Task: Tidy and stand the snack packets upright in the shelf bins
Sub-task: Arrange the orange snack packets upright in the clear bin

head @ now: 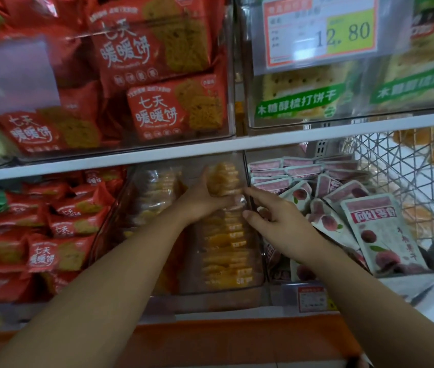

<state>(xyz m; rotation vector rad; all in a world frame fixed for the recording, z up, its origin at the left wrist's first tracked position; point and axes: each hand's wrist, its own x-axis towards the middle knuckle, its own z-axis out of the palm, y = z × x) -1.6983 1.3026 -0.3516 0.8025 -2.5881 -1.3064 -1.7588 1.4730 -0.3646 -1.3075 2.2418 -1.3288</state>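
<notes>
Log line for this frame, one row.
left hand: grips yellow packets | right hand: open, beside them | place: clear bin

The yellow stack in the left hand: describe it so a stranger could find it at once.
Below the white shelf board, a clear bin sits between red packets and pink pouches. At its back, the left hand grips a stack of yellow clear-wrapped packets, the only ones lifted above their row.

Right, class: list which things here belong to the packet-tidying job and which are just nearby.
In the job: left hand, gripping clear-wrapped orange-yellow snack packets; right hand; clear plastic bin.
Just nearby: red biscuit packets; pink-and-white fruit pouches; green cracker packets; yellow-and-white price tag; wire basket.
</notes>
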